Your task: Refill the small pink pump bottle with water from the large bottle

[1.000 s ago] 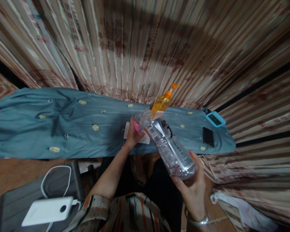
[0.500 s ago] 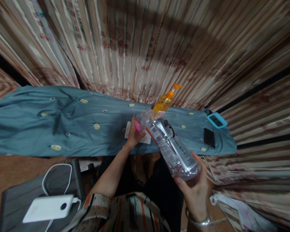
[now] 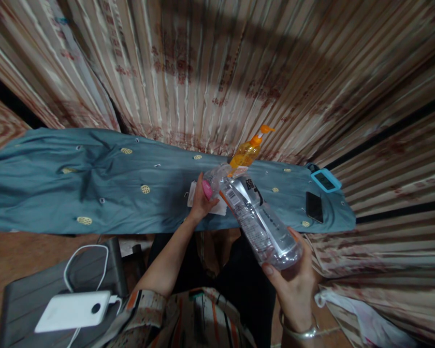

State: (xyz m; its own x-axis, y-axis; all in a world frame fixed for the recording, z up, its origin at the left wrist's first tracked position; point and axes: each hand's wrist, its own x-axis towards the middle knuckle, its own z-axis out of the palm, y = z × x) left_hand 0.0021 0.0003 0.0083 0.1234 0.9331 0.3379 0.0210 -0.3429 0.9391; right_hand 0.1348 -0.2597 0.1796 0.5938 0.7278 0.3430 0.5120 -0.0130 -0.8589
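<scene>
A large clear plastic bottle (image 3: 263, 227) with a printed label and barcode lies tilted in the air, its base toward me on the right. My right hand (image 3: 293, 285) grips it around the base. At its upper left end is a clear piece with a pink part (image 3: 207, 188), and my left hand (image 3: 202, 203) is closed around that. Whether this piece is separate or part of the bottle, I cannot tell. Beneath my left hand lies a white paper sheet (image 3: 219, 208). Just behind the bottle stands a pump bottle (image 3: 244, 155) of yellow-orange liquid with an orange pump.
A teal patterned cloth (image 3: 112, 193) covers the narrow table. To the right are a black phone (image 3: 314, 207) and a blue-framed digital clock (image 3: 325, 180). At lower left, a white power bank (image 3: 72, 311) with a cable rests on a grey stool (image 3: 21, 309). Striped curtains (image 3: 188, 87) surround the table.
The large bottle has rolled slightly in my right hand, so more of the bold black lettering on its label shows. My left hand has hardly moved.
</scene>
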